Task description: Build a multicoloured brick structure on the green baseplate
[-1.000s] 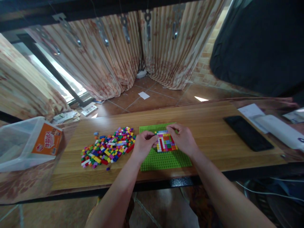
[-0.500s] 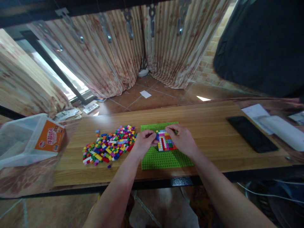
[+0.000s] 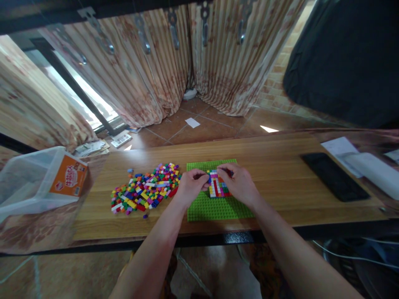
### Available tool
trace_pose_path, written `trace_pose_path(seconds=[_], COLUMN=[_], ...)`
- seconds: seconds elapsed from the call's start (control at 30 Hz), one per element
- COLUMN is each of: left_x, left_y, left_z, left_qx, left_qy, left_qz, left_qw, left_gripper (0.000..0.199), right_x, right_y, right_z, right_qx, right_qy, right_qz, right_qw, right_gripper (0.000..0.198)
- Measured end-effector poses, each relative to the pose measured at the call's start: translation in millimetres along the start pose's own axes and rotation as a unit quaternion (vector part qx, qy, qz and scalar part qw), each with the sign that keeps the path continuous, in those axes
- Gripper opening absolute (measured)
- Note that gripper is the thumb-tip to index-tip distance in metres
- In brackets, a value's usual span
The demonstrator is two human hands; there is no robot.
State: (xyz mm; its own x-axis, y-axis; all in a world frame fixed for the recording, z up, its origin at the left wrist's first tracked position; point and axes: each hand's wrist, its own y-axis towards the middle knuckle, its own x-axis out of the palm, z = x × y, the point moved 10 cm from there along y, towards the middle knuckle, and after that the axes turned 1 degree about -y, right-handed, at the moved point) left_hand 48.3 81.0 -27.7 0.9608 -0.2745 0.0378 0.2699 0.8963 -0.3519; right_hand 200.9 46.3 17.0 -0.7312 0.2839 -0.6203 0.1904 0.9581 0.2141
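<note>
A block of small colourful toy bricks is built up on the green studded baseplate, with white, red, pink and other bricks in rows. My left hand is at its left side, thumb and forefinger pinched together beside a blue brick; whether they grip it is unclear. Over the block's upper right part lies my right hand, fingers curled and thumb and forefinger close together at the top edge. What its fingertips hold, if anything, is hidden. Part of the block is covered by this hand.
A heap of loose bricks spreads on the wooden board to the left. A clear plastic tub with an orange label stands further left. To the right lie a black phone-like slab and white papers.
Both hands keep nearly the same pose at the brick block. The whole view has shifted slightly, with the table scene sliding a little to the right.
</note>
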Motion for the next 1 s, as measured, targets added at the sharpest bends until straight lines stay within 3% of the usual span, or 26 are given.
trace_pose_path(seconds=[0.63,0.83,1.0], left_x=[3.6,2.7,1.5], left_y=[0.2,5.5,7.8], left_z=[-4.0,-6.0,-7.3], left_qx=[0.052,0.107,0.104], left_qy=[0.005,0.130,0.161], left_qz=[-0.021,-0.033,-0.021], left_qw=[0.998,0.985,0.981], left_gripper=[0.012,0.016,0.018], right_x=[8.0,8.7,8.5], right_y=[-2.1,-0.1,0.8], right_z=[5.9,13.7,17.9], right_qx=[0.007,0.015,0.014], right_qy=[0.008,-0.015,-0.041], right_qz=[-0.017,-0.030,-0.030], right_qw=[1.000,0.999,0.999], right_gripper=[0.032,0.036,0.038])
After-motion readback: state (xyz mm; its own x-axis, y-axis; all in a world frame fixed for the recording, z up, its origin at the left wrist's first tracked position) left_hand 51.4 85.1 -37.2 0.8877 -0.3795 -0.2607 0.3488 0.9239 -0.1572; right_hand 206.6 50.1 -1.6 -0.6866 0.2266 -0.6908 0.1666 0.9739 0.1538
